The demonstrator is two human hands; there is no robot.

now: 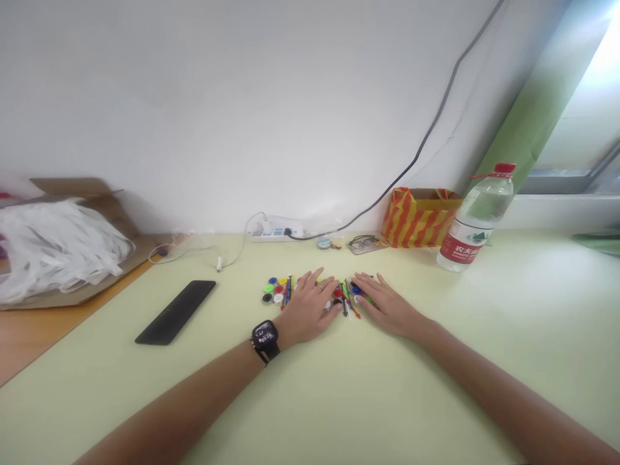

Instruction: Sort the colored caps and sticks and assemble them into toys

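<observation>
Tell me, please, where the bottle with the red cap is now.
In the head view, the bottle is on the right side of the table, just right of the red-and-yellow striped bag and beyond the right hand.

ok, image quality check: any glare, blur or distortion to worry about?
Head view: window blown out at upper right, pale glare on the right side of the tabletop; head view: water bottle leans outward, probably wide-angle distortion; head view: coloured discs look soft-edged, fine detail lost; head view: white strips at far left look smeared.
</observation>
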